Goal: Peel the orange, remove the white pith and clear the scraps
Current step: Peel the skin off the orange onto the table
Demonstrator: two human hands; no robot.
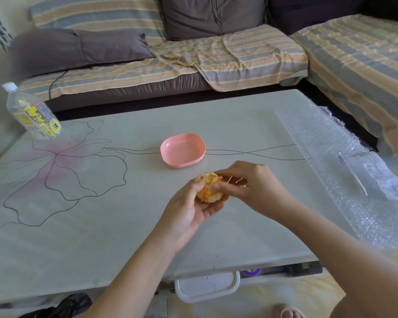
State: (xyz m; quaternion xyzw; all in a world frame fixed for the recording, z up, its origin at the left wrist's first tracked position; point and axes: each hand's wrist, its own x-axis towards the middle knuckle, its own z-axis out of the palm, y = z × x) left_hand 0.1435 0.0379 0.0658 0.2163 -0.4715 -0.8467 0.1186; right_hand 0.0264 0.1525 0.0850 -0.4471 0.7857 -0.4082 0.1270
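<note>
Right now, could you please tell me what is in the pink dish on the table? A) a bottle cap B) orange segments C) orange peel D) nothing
D: the pink dish shows only its bare inside; the orange is in the left hand, and the right hand pinches pith off it.

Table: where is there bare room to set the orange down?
Bare: the broad near-left stretch of table, between the bottle and the near edge; also the strip between dish and bubble wrap. Crowded: the right side under bubble wrap, and the middle, where left hand holds the orange and right hand pinches pith.
</note>
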